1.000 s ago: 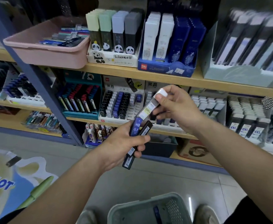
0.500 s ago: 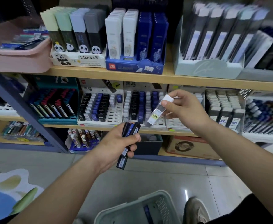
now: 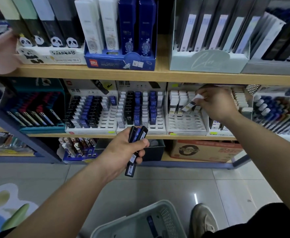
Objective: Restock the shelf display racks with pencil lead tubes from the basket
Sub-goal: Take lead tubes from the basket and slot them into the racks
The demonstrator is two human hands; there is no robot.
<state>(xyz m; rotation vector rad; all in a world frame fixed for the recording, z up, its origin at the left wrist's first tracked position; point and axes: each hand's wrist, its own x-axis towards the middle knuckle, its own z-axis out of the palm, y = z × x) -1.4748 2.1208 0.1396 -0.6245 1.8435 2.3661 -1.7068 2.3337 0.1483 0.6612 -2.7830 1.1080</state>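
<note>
Right hand up at two o'clock pinches a white-capped tube, tilted over the white rack. Left hand, dead centre, fist wrapped round several dark tubes. Basket sits at six o'clock.

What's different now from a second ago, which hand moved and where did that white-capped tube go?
The right hand carried the white-capped tube away from the left hand, right and up to the white rack, tilted over its slots, still gripped. The left hand kept its grip on the dark tubes. The basket stayed on the floor.
</note>
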